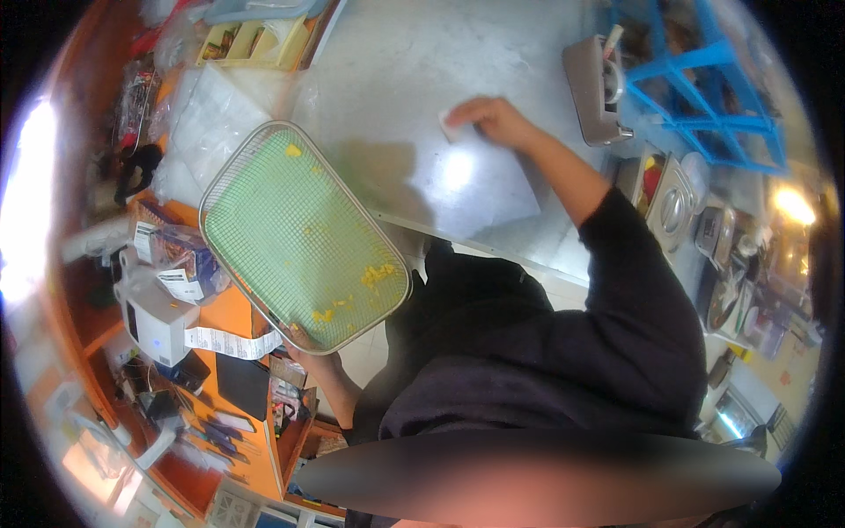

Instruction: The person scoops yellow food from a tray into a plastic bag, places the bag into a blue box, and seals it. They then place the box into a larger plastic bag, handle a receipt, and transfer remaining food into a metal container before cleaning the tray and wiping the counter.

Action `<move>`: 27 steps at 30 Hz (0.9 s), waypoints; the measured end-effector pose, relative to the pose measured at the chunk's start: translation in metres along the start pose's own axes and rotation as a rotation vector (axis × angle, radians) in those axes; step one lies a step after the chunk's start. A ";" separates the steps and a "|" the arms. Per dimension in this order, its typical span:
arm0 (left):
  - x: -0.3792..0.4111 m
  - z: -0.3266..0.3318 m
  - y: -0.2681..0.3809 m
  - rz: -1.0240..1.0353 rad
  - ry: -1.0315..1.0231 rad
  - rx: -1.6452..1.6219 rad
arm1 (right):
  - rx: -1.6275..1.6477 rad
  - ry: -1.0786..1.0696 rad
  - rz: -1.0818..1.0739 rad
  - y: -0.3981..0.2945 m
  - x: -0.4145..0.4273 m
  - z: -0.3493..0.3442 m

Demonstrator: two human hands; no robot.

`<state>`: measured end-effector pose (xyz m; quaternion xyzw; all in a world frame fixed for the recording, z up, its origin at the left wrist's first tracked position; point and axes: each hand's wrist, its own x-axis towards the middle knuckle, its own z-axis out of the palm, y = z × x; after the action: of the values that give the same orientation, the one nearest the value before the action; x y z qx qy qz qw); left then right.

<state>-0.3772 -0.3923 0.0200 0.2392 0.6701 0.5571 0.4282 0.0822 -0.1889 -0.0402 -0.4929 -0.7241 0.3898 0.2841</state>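
Observation:
My left hand [310, 350] grips the near corner of a rectangular wire-mesh basket [284, 224] with a metal rim. Its base looks green, and yellow food crumbs [378, 274] are scattered over the mesh, mostly towards the near end. The basket is held up beside the left end of a stainless steel table [389, 79], and part of my left hand is hidden by it. Out over the table, my right hand [498, 121] pinches a small, flat white piece [449, 127] against or just above the metal surface. Whether that piece is a scraper or a folded cloth, I cannot tell.
On the left, an orange counter [244, 435] carries a white label printer [158, 317] with a strip of printed labels. Clear plastic bags [218, 125] lie behind the basket. A grey-brown box [587, 92] and a blue rack [693, 72] stand at the right.

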 end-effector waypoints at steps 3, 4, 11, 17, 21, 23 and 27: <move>0.005 0.005 0.004 0.003 -0.010 -0.046 | 0.312 0.088 0.253 -0.029 -0.033 0.007; 0.004 0.007 0.008 -0.017 0.001 -0.044 | 0.337 0.200 0.271 -0.032 -0.036 -0.002; -0.002 0.014 0.028 -0.021 0.008 0.011 | -0.008 0.813 0.438 0.016 -0.071 -0.051; 0.001 0.029 0.041 0.028 0.010 0.236 | -0.303 0.743 0.195 -0.001 -0.030 0.044; 0.010 0.032 0.037 0.068 -0.129 0.141 | 0.185 0.956 0.271 -0.042 -0.057 0.054; 0.014 0.030 0.037 0.043 -0.143 0.018 | 0.269 1.233 0.374 -0.025 -0.090 0.042; 0.036 0.013 0.021 0.031 -0.123 0.061 | -0.277 1.275 0.518 0.000 -0.170 0.012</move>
<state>-0.3885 -0.3512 0.0292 0.2964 0.6553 0.5273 0.4524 0.1326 -0.3514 -0.0517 -0.8138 -0.3185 -0.0157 0.4859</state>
